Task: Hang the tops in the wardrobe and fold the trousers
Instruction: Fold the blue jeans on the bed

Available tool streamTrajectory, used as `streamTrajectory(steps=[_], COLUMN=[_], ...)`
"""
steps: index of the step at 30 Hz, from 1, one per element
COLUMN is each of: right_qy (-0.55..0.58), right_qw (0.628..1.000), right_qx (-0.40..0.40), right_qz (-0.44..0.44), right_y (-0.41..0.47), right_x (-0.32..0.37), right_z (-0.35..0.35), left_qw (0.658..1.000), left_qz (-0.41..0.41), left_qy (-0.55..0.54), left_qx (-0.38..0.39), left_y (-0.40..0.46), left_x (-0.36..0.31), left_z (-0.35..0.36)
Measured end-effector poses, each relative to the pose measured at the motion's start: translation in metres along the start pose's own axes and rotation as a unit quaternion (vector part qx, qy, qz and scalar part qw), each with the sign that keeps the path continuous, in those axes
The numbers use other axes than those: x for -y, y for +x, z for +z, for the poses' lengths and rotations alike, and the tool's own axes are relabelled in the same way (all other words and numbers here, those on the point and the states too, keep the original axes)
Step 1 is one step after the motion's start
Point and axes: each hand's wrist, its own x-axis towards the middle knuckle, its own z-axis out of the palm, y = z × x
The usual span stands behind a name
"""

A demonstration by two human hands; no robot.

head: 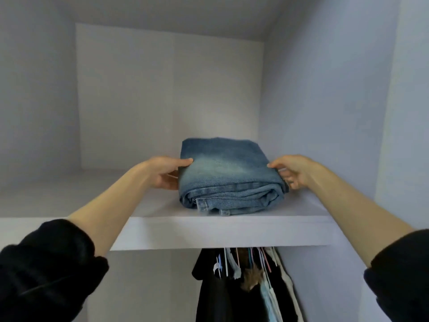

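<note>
The white wardrobe [313,101] fills the view, its side walls running out of frame. Its upper shelf [232,231] carries the folded blue jeans [226,175], which lie near the front edge, right of centre. Below the shelf, hanging tops [246,287] crowd together on hangers; the rail is hidden and the garments are cut off at the bottom. The left hand [166,171] grips the jeans' left side, thumb on top, fingers tucked out of sight beneath. The right hand [291,170] touches the right side with loosely curled fingers; whether it actually grips is hard to make out.
</note>
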Motion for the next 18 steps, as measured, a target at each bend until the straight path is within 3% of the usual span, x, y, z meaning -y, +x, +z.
streamTrajectory(steps=[3, 6, 9, 12, 18], right_qy=[-0.073, -0.158, -0.278, -0.441, -0.571], right_qw=[0.996, 0.98, 0.932, 0.87, 0.795], right_qx=[-0.046, -0.072, -0.026, 0.052, -0.012], right_qz=[-0.008, -0.099, -0.229, -0.215, -0.203], right_y=[0.019, 0.02, 0.004, -0.006, 0.025], right_x=[-0.003, 0.01, 0.025, 0.025, 0.008], right_z=[0.01, 0.016, 0.036, 0.059, 0.07], left_qw=[0.983, 0.956, 0.914, 0.87, 0.843], left_qz=[-0.002, 0.065, 0.102, 0.062, 0.074], left_qy=[0.181, 0.284, 0.349, 0.405, 0.467], left_qx=[0.0, 0.026, 0.179, 0.275, 0.256], left_y=[0.027, 0.036, 0.025, 0.026, 0.051], left_x=[0.005, -0.002, -0.016, -0.021, -0.018], left_z=[0.007, 0.004, 0.004, 0.007, 0.028])
